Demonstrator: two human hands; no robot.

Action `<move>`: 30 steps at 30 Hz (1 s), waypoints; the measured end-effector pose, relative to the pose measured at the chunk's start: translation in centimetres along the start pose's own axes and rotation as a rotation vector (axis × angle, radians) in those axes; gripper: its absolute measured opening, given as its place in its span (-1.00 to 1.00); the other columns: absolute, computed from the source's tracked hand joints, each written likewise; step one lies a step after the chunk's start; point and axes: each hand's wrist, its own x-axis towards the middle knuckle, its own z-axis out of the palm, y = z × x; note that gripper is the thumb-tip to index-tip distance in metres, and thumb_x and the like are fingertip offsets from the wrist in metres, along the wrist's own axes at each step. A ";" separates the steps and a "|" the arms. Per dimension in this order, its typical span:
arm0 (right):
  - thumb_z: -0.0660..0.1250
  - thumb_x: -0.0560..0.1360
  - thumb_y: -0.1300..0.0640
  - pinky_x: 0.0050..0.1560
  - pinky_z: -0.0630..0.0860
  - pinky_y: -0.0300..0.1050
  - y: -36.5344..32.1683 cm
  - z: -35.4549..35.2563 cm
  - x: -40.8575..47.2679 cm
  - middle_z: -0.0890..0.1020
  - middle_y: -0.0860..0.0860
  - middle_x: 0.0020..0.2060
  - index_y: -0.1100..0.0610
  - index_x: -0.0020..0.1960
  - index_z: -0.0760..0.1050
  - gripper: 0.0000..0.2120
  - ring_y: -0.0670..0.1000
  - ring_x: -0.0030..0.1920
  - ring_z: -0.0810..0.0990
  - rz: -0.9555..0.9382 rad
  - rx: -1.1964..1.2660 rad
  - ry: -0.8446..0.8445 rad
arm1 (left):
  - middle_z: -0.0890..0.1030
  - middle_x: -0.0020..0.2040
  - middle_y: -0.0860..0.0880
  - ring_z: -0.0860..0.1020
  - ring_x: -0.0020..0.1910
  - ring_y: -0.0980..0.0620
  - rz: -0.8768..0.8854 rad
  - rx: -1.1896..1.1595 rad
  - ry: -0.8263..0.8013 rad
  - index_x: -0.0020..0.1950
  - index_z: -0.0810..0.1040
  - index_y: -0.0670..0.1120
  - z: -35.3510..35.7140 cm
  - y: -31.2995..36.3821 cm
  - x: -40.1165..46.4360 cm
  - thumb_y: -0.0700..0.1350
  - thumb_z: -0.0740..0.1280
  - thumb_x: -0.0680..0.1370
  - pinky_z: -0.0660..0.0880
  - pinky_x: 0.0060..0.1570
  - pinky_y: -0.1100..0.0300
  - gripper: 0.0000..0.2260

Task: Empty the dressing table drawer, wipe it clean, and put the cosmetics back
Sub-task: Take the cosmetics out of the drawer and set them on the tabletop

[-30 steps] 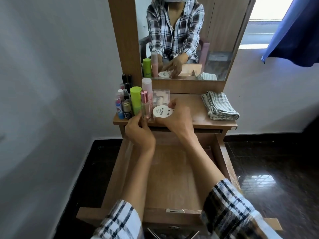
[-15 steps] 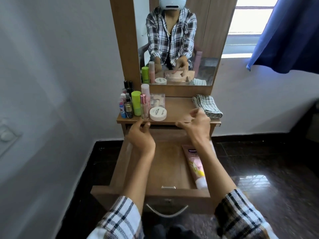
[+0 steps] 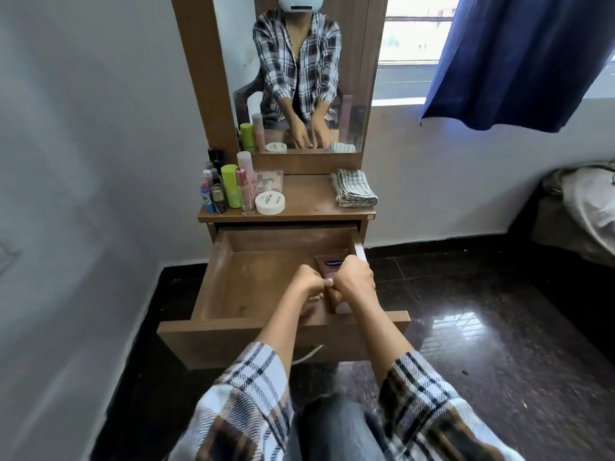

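Both hands sit knuckles-up over the right-hand part of the open drawer [image 3: 233, 287], fingers curled. Our right hand [image 3: 354, 277] is over the pink tube [image 3: 329, 264] that lies along the drawer's right wall, cap end toward the drawer front; whether that grip really closes on the tube we can't tell, since the fingers are hidden under the hand. Our left hand [image 3: 307, 282] is just beside it, fingertips touching the right hand's, grip curled w/ nothing visible in it.

Rel. to the drawer: it's pulled well out from under the desk [image 3: 309, 207], and the wooden floor of it shows bare apart from the tube. Above & behind the drawer, on the desk's left end, the cosmetics stand bunched: green bottle [image 3: 230, 186], pink-capped clear bottle [image 3: 244, 191] just right of it, tall pink bottle [image 3: 245, 164] behind, small dark and blue bottles [image 3: 213, 197] at the far left edge, round white jar [image 3: 270, 202] at the front, clear box [image 3: 269, 181] behind the jar. A folded checked cloth [image 3: 354, 188] lies on the desk's right end, well apart from the bottles. Behind the desk, the mirror [image 3: 309, 78] shows the person in a plaid shirt, both hands down. Right of the drawer, dark glossy floor [image 3: 482, 311]; further right and up, a blue curtain [image 3: 515, 61] by the window.
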 end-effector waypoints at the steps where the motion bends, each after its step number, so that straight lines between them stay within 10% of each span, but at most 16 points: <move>1: 0.31 0.50 0.24 0.07 0.50 -0.05 0.1 0.3 0.2 0.56 0.17 0.17 0.25 0.19 0.49 -0.73 0.17 0.20 0.53 0.013 -0.016 -0.017 | 0.46 -0.30 -0.11 0.40 -0.43 0.05 -0.032 0.012 -0.019 -0.33 0.36 -0.14 0.3 -0.1 0.2 -0.28 0.28 0.52 0.38 -0.38 0.26 -0.76; 8: 0.31 0.49 0.25 -0.10 0.45 -0.11 0.5 2.1 1.7 0.58 0.13 0.11 0.23 0.18 0.51 -0.74 0.12 0.14 0.57 0.058 -0.146 -0.051 | 0.34 -0.64 -0.06 0.25 -0.65 0.06 -0.158 -0.068 -0.113 -0.41 0.30 -0.20 1.0 -0.9 1.3 -0.37 0.18 0.44 0.22 -0.40 0.20 -0.77; 13: 0.41 0.44 0.10 -0.38 0.42 -0.18 0.0 0.8 1.6 0.55 0.09 -0.20 0.22 -0.01 0.54 -0.79 0.05 -0.26 0.53 0.096 -0.163 -0.364 | 0.43 -0.49 -0.13 0.29 -0.70 0.08 -0.163 -0.016 -0.052 -0.34 0.43 -0.24 0.3 -1.3 1.0 -0.22 0.28 0.48 0.22 -0.58 0.31 -0.80; 16: 0.45 0.43 0.02 -0.14 0.50 -0.14 -0.4 -0.5 1.3 0.53 0.12 -0.06 0.23 0.12 0.46 -0.60 0.04 -0.18 0.53 0.096 -0.120 -0.504 | 0.57 -0.19 -0.34 0.47 -0.51 0.03 -0.136 -0.073 -0.032 0.06 0.51 -0.34 -0.6 -1.0 0.2 -0.15 0.28 0.53 0.47 -0.45 0.20 -0.75; 19: 0.51 0.37 0.06 -0.01 0.58 -0.07 -0.8 -2.1 0.3 0.57 0.18 0.10 0.30 0.22 0.41 -0.45 0.12 0.00 0.60 0.049 0.039 -0.483 | 0.52 -0.33 -0.16 0.49 -0.47 0.06 -0.052 -0.112 -0.008 -0.05 0.49 -0.26 -1.8 0.0 -1.2 -0.13 0.26 0.56 0.55 -0.12 -0.05 -0.83; 24: 0.54 0.33 0.20 -0.23 0.63 0.02 -2.5 -5.4 -1.6 0.61 0.14 -0.14 0.21 0.03 0.45 -0.63 0.11 -0.17 0.62 -0.109 0.293 -0.423 | 0.60 -0.12 -0.12 0.52 -0.32 0.05 0.168 -0.184 0.072 0.03 0.52 -0.25 -4.1 3.7 -3.5 -0.12 0.26 0.56 0.50 -0.44 0.28 -0.81; 30: 0.55 0.31 0.25 -0.02 0.61 0.11 -5.3 -8.0 -1.3 0.58 0.11 0.09 0.15 0.34 0.35 -0.33 0.15 0.11 0.58 -0.320 0.522 -0.327 | 0.54 0.14 -0.12 0.53 0.08 -0.11 0.456 -0.155 0.414 0.19 0.41 -0.16 -5.7 8.3 -3.7 -0.16 0.33 0.52 0.50 0.10 -0.01 -0.72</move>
